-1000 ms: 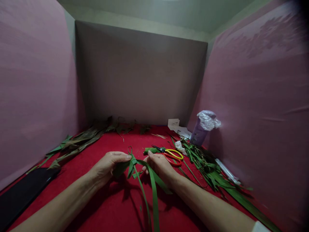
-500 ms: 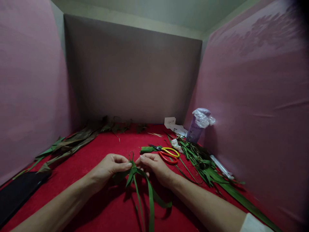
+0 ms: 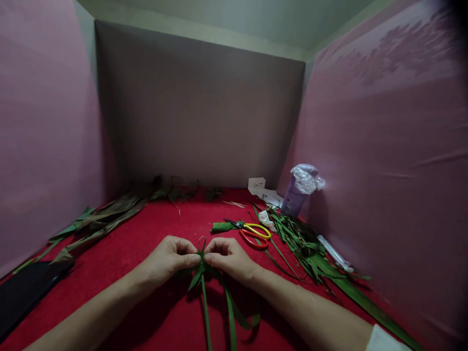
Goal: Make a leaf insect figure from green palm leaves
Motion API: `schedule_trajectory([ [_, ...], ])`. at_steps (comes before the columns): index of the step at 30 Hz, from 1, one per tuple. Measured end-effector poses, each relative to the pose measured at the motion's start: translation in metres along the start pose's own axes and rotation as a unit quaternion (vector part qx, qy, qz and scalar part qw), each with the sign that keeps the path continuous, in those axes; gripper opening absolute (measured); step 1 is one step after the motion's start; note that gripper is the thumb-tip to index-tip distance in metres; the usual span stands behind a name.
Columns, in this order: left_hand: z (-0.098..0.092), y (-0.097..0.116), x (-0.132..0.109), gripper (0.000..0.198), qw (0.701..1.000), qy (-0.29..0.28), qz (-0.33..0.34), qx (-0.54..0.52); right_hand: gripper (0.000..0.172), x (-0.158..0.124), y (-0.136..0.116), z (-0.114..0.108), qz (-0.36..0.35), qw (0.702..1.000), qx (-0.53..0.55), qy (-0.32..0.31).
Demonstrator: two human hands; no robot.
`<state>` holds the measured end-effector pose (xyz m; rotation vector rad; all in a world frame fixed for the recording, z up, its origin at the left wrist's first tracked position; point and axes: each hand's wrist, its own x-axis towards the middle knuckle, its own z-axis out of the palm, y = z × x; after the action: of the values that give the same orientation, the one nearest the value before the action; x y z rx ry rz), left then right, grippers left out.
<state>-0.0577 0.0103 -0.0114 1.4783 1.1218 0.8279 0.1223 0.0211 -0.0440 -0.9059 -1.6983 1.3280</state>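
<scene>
Between my two hands is a woven green leaf piece, with a thin loop standing up at its top and long leaf strips trailing down toward me. My left hand pinches its left side between thumb and forefinger. On the other side my right hand is closed in a matching pinch, fingertips on the leaf near the base of the loop. Just beyond my right hand lie scissors with one yellow and one red handle, their blades over a short piece of green leaf.
Cut leaf strips are heaped at the right beside a clear plastic tube. A purple container with crumpled plastic stands behind them, near white papers. Dry leaves and a black flat object lie left. Walls enclose the red cloth.
My right hand has shifted slightly left and lower, and its thumb and forefinger now pinch the leaf piece beside my left fingers. The trailing strips have swung a little.
</scene>
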Motion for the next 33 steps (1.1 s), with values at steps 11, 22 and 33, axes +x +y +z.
schedule_trajectory([
  [11, 0.007, 0.001, -0.003, 0.015, 0.998, 0.023, 0.02, 0.049, 0.007, -0.005, -0.01, 0.005, -0.049, 0.991, -0.119, 0.032],
  [22, 0.0, -0.004, 0.002, 0.025, 1.0, -0.026, -0.014, 0.006, 0.011, -0.004, -0.003, 0.002, -0.065, 0.991, -0.108, 0.051],
  [33, 0.001, 0.003, -0.004, 0.024, 0.999, -0.03, 0.004, -0.018, 0.02, -0.007, -0.012, 0.002, -0.055, 0.993, -0.103, 0.01],
])
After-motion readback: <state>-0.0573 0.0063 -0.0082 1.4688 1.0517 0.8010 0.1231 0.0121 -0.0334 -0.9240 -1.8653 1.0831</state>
